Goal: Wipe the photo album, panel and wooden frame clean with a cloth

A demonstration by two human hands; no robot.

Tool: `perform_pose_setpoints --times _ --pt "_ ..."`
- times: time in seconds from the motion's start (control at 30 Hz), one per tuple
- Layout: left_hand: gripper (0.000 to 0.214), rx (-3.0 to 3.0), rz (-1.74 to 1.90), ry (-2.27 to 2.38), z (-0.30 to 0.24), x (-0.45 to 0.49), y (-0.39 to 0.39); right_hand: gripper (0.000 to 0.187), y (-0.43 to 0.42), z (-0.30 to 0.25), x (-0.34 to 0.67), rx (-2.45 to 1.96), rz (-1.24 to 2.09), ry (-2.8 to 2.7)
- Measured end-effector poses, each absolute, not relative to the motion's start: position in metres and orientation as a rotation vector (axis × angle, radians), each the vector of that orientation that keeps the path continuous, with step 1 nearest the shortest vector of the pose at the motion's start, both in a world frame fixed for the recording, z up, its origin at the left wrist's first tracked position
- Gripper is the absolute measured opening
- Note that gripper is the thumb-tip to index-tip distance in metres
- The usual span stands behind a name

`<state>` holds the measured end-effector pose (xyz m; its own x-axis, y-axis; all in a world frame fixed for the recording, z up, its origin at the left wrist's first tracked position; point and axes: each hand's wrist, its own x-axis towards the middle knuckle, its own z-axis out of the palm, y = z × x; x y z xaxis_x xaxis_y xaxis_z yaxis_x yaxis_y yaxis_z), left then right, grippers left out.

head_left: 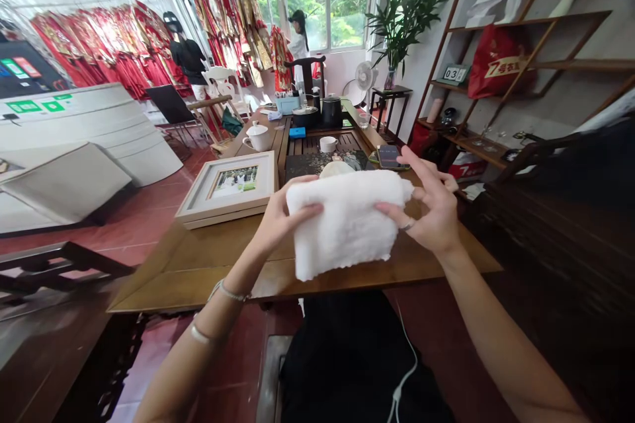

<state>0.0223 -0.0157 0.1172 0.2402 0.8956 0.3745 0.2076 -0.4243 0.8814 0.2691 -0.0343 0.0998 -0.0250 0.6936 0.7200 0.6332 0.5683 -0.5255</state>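
White cloth (347,228) at centre of frame, above near edge of table (198,261), long axis running left to right between hands. Left hand (282,215) pinches left end; right hand (434,215) pinches right end, index finger raised. Neither hand nearer.

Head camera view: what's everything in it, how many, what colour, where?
Cloth: one, white, above the table
Table: one, brown, beneath the cloth
Framed photo: one, pale frame, table's left
Lidded cup: one, white, behind the photo
Tea tray: one, dark, mid-table
Small cup: one, white, on the tray
Phone: one, dark, beside the tray
Pots: two, black, table's far end
Fan: one, white, back right
Plant: one, green, by the fan
Garments: many, mostly red, back left
People: at least two, black and white tops, back
Large bag: one, red, right shelf
Left hand: one, bare, holding cloth's left side
Right hand: one, silver ring, holding cloth's right side
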Motion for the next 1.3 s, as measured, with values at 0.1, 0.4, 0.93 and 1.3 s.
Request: perform_pose_setpoints --times 0.1,0.4,0.93,1.3 --pt "0.044 1.331 1.230 0.961 0.102 0.040 -0.002 0.081 -0.015 0.098 0.259 -1.010 0.626 -1.390" --pt "0.052 1.253 0.986 0.934 0.060 0.052 0.000 0.084 0.020 0.070 0.257 -1.065 1.048 -0.914" --pt "0.047 0.960 1.046 0.635 0.057 0.090 0.015 0.074 -0.013 0.041 0.258 -0.688 1.441 -0.976" --pt "0.065 1.625 0.897 1.197 0.063 0.079 0.033 0.041 0.004 0.018 0.346 -1.185 1.075 -0.726"
